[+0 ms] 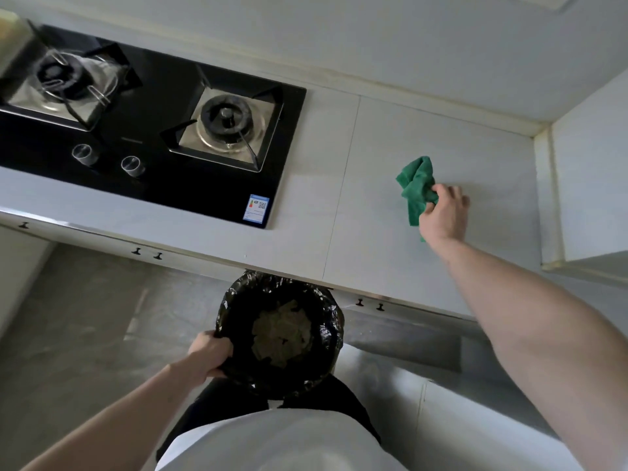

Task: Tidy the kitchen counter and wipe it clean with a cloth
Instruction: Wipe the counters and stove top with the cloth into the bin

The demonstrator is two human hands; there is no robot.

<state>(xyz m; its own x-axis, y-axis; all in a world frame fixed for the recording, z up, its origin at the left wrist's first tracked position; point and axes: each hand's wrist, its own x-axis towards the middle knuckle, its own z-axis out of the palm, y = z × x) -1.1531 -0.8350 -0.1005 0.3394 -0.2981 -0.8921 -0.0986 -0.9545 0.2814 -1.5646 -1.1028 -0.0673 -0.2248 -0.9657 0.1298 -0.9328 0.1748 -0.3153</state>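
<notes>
A crumpled green cloth (415, 186) lies on the pale grey kitchen counter (373, 158), to the right of the stove. My right hand (443, 214) grips the cloth's near end and rests on the counter. Below the counter's front edge, my left hand (211, 351) holds the left rim of a round bin (326, 334) lined with a black bag. Crumpled paper waste lies inside the bin. The bin's far rim sits just under the counter edge.
A black glass gas stove (170, 171) with two burners and two knobs fills the counter's left part. A wall corner and a white cabinet side (591, 185) bound the counter on the right. Cabinet doors with small dark handles (147, 253) run below the edge.
</notes>
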